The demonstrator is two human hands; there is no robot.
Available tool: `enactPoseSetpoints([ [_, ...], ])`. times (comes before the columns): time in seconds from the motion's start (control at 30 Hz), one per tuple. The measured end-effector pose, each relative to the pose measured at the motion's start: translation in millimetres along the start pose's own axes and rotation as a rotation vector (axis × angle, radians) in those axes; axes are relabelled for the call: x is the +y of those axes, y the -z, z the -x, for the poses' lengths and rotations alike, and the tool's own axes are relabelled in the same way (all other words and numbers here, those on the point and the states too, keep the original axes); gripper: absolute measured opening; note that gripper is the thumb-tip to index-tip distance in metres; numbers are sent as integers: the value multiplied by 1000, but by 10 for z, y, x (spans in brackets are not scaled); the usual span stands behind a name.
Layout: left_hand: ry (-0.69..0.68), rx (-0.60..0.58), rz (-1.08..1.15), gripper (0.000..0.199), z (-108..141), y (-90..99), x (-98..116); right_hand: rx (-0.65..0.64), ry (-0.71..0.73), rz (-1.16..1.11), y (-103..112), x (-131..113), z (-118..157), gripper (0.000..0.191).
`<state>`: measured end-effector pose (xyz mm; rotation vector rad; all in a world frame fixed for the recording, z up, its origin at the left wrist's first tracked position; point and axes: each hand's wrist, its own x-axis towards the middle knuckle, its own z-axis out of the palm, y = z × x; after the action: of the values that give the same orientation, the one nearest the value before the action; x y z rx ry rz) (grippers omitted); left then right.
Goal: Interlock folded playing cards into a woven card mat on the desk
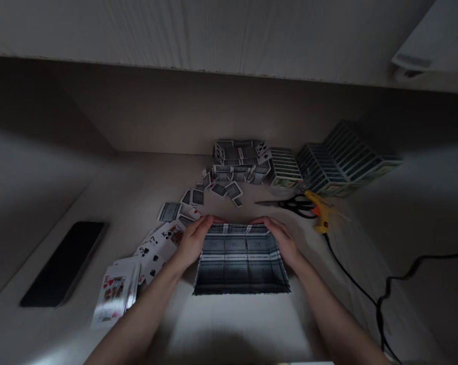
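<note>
Between my two hands is an open box made of playing cards (236,258), with patterned card backs lining its inside and its open side tilted toward me. My left hand (195,239) grips its left side near the far corner, the fingertips out of sight behind the far wall. On the opposite side my right hand (284,241) holds the far right corner in the same way. Just left of my left hand, loose playing cards (153,258) lie face up in an overlapping spread, a king of hearts card (111,296) at the near end.
A dark phone (64,263) lies at the left. Toward the back stand another playing-card structure (240,159), a smaller slatted block (285,167) and larger stepped blocks (339,162). Black scissors (295,204) and a yellow glue gun (322,213) with its cord (348,276) are at right. Cut card pieces (217,190) lie scattered.
</note>
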<state>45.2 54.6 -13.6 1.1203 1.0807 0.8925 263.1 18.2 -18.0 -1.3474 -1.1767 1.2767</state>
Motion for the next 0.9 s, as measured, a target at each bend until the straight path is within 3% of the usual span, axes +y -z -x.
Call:
enactPoseSetpoints([
  [0.27, 36, -35, 48, 37, -11, 45, -53, 52, -49, -73, -27, 42, -5, 36],
  [0.43, -146, -112, 29, 32, 47, 138, 23, 74, 72, -76, 27, 32, 23, 25],
  [0.6, -258, -209, 44, 48, 78, 171, 64, -27, 99, -22, 82, -3, 44, 25],
  [0.77, -231, -148, 124, 40, 55, 202, 40, 109, 14, 45, 104, 2, 56, 18],
  [0.9, -120, -169, 110, 42, 43, 169, -36, 82, 11, -38, 71, -7, 62, 20],
])
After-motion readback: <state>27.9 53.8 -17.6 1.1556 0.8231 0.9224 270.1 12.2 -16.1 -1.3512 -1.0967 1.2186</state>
